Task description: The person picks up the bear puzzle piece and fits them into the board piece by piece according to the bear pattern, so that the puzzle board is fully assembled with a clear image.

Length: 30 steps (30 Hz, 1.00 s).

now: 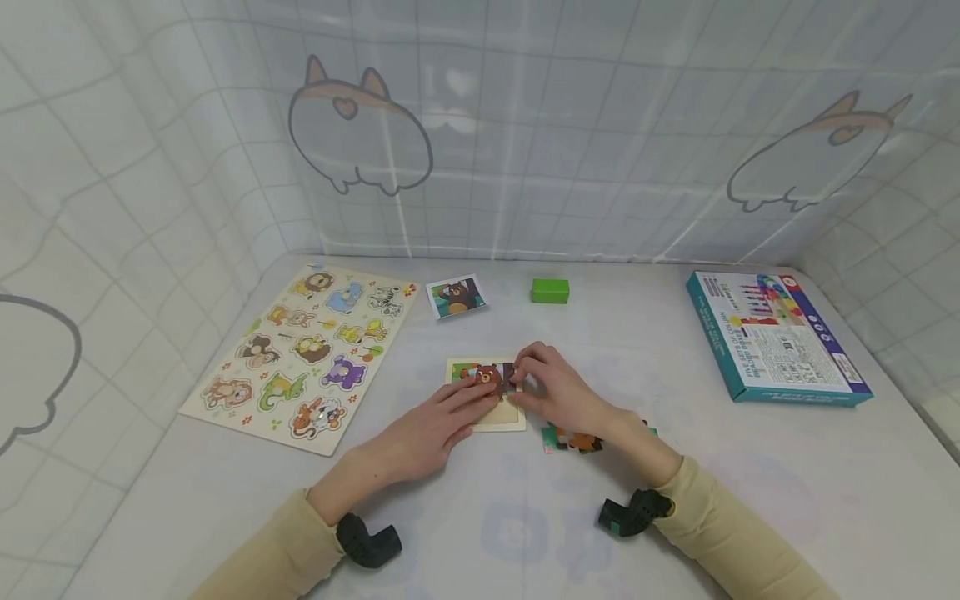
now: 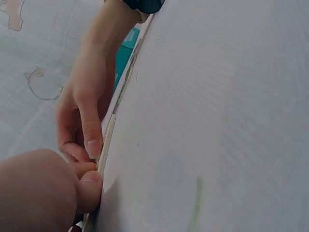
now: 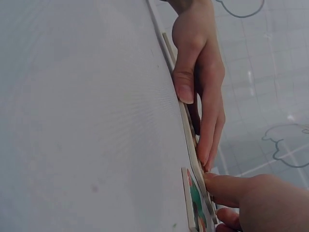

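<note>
A small wooden puzzle board (image 1: 498, 423) lies on the table in the middle of the head view, its upper part filled with a brown bear picture (image 1: 487, 377). My left hand (image 1: 431, 429) rests on it from the left, its fingers stretched out flat over the bear pieces. At the upper right of the board, my right hand (image 1: 566, 396) pinches a dark puzzle piece (image 1: 509, 372) between thumb and curled fingers. Several loose puzzle pieces (image 1: 573, 440) lie just right of the board, partly hidden under the right wrist. The right wrist view shows the left hand's fingertips (image 3: 205, 154) close to the right hand's.
A picture card of a bear (image 1: 457, 297) and a green block (image 1: 550, 291) sit behind the board. To the left lies a large animal puzzle board (image 1: 300, 358). A teal-edged box (image 1: 776, 337) lies at the right. A patterned curtain (image 1: 525, 125) hangs behind the table.
</note>
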{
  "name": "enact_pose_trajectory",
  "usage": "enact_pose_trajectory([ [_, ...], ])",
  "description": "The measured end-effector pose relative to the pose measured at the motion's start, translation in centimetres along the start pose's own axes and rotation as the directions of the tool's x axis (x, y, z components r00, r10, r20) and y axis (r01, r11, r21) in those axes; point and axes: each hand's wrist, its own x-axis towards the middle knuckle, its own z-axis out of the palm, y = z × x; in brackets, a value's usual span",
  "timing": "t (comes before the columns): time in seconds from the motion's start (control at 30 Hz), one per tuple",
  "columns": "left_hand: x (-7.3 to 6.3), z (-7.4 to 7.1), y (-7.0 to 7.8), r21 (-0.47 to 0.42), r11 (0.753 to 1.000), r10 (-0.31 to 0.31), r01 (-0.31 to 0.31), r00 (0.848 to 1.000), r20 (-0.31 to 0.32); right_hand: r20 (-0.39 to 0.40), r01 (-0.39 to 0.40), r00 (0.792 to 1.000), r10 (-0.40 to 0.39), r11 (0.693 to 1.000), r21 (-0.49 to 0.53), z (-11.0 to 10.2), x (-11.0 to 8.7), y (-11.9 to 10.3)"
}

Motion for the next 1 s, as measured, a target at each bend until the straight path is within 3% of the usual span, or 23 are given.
enact_pose_trajectory([
  [0.3, 0.09, 0.13, 0.08, -0.028, 1.0, 0.002, -0.002, 1.0, -0.003, -0.007, -0.038, 0.999, 0.038, 0.999, 0.017, 0.02, 0.05, 0.06],
  [0.57, 0.16, 0.12, 0.32, -0.038, 0.999, -0.038, 0.039, 0.999, 0.03, -0.019, -0.051, 0.999, 0.051, 0.999, 0.003, 0.11, 0.09, 0.02],
  [0.8, 0.17, -0.1, 0.59, 0.001, 0.999, -0.045, 0.045, 0.997, 0.056, -0.036, -0.019, 0.999, 0.018, 1.0, -0.014, 0.16, 0.0, 0.14],
  [1.0, 0.2, 0.02, 0.71, 0.042, 0.998, -0.045, 0.043, 0.997, 0.061, -0.034, -0.058, 0.998, 0.058, 0.998, 0.001, 0.07, -0.03, -0.12],
])
